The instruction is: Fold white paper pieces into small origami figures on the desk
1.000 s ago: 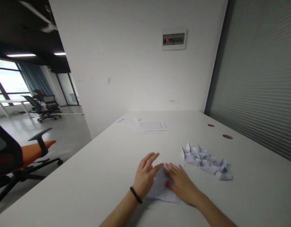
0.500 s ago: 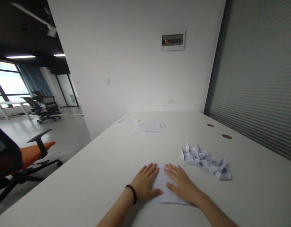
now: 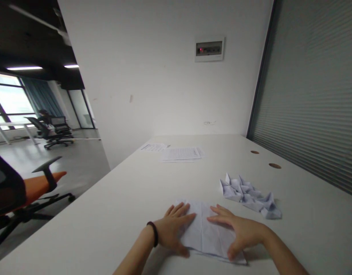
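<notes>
A creased sheet of white paper (image 3: 203,229) lies on the white table between my hands, its near edge showing more than one layer. My left hand (image 3: 173,227), with a dark band at the wrist, rests on the paper's left side with fingers spread. On the right side, my right hand (image 3: 237,229) touches the paper, its fingers apart and the thumb near the lower right corner. Several folded white paper pieces (image 3: 249,196) sit in a cluster beyond my right hand.
Printed sheets (image 3: 181,153) lie farther back on the table (image 3: 121,202). Two round holes (image 3: 275,165) are near its right edge, by a blind-covered glass panel (image 3: 310,95). An orange chair (image 3: 38,185) stands to the left. A person (image 3: 46,118) sits in the background.
My left hand came down flat onto the paper, then shifted slightly nearer. My right hand slid right and turned, its thumb now by the near edge. The paper has rotated slightly and shows more.
</notes>
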`<state>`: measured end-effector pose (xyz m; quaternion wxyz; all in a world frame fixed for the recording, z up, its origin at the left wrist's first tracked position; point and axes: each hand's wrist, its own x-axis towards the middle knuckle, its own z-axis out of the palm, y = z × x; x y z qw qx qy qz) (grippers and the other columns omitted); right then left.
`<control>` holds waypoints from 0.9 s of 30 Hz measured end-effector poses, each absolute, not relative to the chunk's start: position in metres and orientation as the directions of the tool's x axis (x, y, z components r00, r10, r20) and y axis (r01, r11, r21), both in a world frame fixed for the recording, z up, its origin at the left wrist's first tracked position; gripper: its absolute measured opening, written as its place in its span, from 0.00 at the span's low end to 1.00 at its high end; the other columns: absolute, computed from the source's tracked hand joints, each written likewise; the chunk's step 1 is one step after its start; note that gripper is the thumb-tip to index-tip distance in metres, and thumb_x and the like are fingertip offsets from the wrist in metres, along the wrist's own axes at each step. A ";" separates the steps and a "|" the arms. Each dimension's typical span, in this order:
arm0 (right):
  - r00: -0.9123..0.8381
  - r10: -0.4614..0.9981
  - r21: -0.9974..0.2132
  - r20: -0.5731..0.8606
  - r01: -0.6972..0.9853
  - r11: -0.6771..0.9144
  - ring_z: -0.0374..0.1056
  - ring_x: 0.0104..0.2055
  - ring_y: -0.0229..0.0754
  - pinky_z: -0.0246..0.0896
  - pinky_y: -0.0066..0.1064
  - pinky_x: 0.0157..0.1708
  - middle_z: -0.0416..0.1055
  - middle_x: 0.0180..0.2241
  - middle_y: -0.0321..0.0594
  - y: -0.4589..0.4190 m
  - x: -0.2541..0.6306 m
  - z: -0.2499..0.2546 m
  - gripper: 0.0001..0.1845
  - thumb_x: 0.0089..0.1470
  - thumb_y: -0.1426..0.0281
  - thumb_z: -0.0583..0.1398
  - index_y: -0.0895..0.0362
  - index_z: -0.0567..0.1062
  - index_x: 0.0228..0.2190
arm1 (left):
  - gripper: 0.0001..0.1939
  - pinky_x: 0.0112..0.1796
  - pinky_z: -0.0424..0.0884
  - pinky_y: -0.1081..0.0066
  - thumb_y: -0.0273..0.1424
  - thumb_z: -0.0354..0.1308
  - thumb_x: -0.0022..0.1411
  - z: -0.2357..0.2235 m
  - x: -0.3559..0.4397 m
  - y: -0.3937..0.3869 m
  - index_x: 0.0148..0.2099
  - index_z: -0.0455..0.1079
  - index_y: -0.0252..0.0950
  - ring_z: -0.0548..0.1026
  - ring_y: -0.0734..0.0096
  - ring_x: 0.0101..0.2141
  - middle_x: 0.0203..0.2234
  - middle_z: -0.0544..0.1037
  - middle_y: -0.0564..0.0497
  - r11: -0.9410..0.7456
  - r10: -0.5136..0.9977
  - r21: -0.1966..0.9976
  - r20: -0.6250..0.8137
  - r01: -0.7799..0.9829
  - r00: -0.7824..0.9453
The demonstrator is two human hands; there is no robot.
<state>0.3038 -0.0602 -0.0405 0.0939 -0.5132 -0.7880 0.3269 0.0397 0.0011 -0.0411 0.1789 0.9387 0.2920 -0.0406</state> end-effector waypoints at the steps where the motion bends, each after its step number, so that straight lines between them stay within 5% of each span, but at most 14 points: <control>1: -0.456 0.870 -0.606 -0.189 0.751 0.262 0.33 0.61 0.52 0.36 0.48 0.55 0.42 0.60 0.43 -0.061 0.303 -0.040 0.47 0.26 0.61 0.68 0.45 0.59 0.51 | 0.45 0.51 0.44 0.45 0.48 0.61 0.41 -0.041 0.039 0.002 0.59 0.50 0.41 0.44 0.46 0.57 0.58 0.48 0.41 -0.767 0.532 0.332 -0.149 0.549 0.834; 4: -0.507 0.849 -0.643 -0.145 0.701 0.309 0.36 0.60 0.53 0.37 0.49 0.55 0.45 0.59 0.44 -0.062 0.304 -0.036 0.48 0.26 0.61 0.68 0.46 0.59 0.51 | 0.24 0.51 0.55 0.57 0.38 0.57 0.50 -0.036 0.034 0.007 0.50 0.64 0.42 0.60 0.57 0.52 0.52 0.64 0.47 -0.756 0.535 0.439 -0.012 0.485 0.845; 7: -0.556 0.827 -0.712 -0.083 0.614 0.341 0.40 0.60 0.49 0.37 0.45 0.56 0.49 0.58 0.42 -0.061 0.312 -0.032 0.43 0.32 0.59 0.66 0.48 0.59 0.52 | 0.11 0.41 0.65 0.69 0.30 0.49 0.56 -0.027 0.030 0.009 0.39 0.70 0.37 0.72 0.67 0.37 0.36 0.75 0.51 -0.708 0.608 0.517 0.100 0.480 0.788; 10: -0.464 0.885 -0.758 -0.037 0.590 0.279 0.50 0.57 0.51 0.43 0.44 0.54 0.59 0.54 0.42 -0.058 0.317 -0.034 0.39 0.31 0.59 0.66 0.50 0.65 0.48 | 0.12 0.31 0.66 0.74 0.31 0.45 0.59 -0.020 0.030 0.010 0.33 0.70 0.35 0.71 0.71 0.29 0.26 0.75 0.52 -0.659 0.685 0.590 0.216 0.466 0.695; 14: -0.241 0.971 -0.898 0.011 0.425 0.116 0.69 0.35 0.48 0.64 0.39 0.37 0.75 0.31 0.43 -0.045 0.311 -0.047 0.22 0.40 0.55 0.60 0.60 0.75 0.32 | 0.10 0.32 0.67 0.73 0.34 0.46 0.61 -0.019 0.034 0.013 0.39 0.66 0.35 0.71 0.70 0.32 0.30 0.73 0.50 -0.626 0.771 0.709 0.501 0.324 0.394; 17: 0.013 0.983 -0.947 0.184 0.269 0.174 0.69 0.33 0.46 0.65 0.37 0.34 0.74 0.31 0.43 -0.029 0.305 -0.060 0.23 0.43 0.54 0.57 0.60 0.72 0.34 | 0.13 0.36 0.68 0.68 0.32 0.49 0.59 -0.024 0.036 0.014 0.46 0.59 0.36 0.69 0.66 0.39 0.38 0.69 0.47 -0.697 0.681 0.643 0.732 0.317 0.012; 19: 0.128 0.964 -0.952 0.235 0.229 0.202 0.70 0.34 0.47 0.65 0.38 0.33 0.73 0.34 0.45 -0.019 0.303 -0.070 0.26 0.44 0.52 0.55 0.59 0.67 0.39 | 0.14 0.40 0.66 0.64 0.30 0.51 0.58 -0.029 0.039 0.011 0.48 0.58 0.37 0.67 0.63 0.42 0.41 0.67 0.46 -0.741 0.532 0.515 0.842 0.431 -0.090; 23: 0.372 0.851 -0.896 0.372 0.382 0.225 0.66 0.43 0.50 0.62 0.43 0.42 0.68 0.42 0.50 -0.007 0.299 -0.093 0.33 0.47 0.53 0.53 0.57 0.54 0.50 | 0.15 0.45 0.62 0.60 0.27 0.47 0.58 -0.040 0.051 -0.001 0.49 0.60 0.41 0.65 0.63 0.45 0.43 0.67 0.46 -0.799 0.462 0.271 0.847 0.537 0.261; 27: 0.267 0.765 -0.645 0.586 0.725 0.241 0.52 0.55 0.51 0.50 0.48 0.52 0.55 0.53 0.50 -0.008 0.289 -0.101 0.31 0.51 0.57 0.51 0.56 0.52 0.53 | 0.24 0.52 0.52 0.56 0.36 0.48 0.59 -0.053 0.067 -0.008 0.57 0.52 0.42 0.56 0.59 0.53 0.55 0.58 0.47 -0.831 0.543 0.198 0.490 0.520 0.682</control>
